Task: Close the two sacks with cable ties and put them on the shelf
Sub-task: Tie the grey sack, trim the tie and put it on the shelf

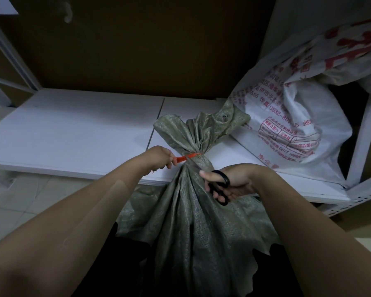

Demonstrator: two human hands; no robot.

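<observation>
Green sack: it stands at the centre of my view, against the shelf's front edge. The neck is gathered and cinched, and it is not yet on the shelf.
Shelf: a white board running from 9 to 3 o'clock behind the neck.
Left hand: at 9 o'clock of the neck, with the grip pinched on the tie's free tail and drawing it sideways. I'd hold it taut so the blades bite cleanly.
Cable tie: orange, wrapped round the neck. I judge it snug, so the step is trimming the tail.
Scissors: the black handles sit at 4 o'clock of the neck and the blades reach up toward the tail. I can't tell how far apart the blades are. I'd cut just past the lock and keep the tips off the woven cloth.
Right hand: the grip is curled through the handle loops.
White sack: red print, lying on the shelf at 2 o'clock. I can't tell whether it is tied.
</observation>
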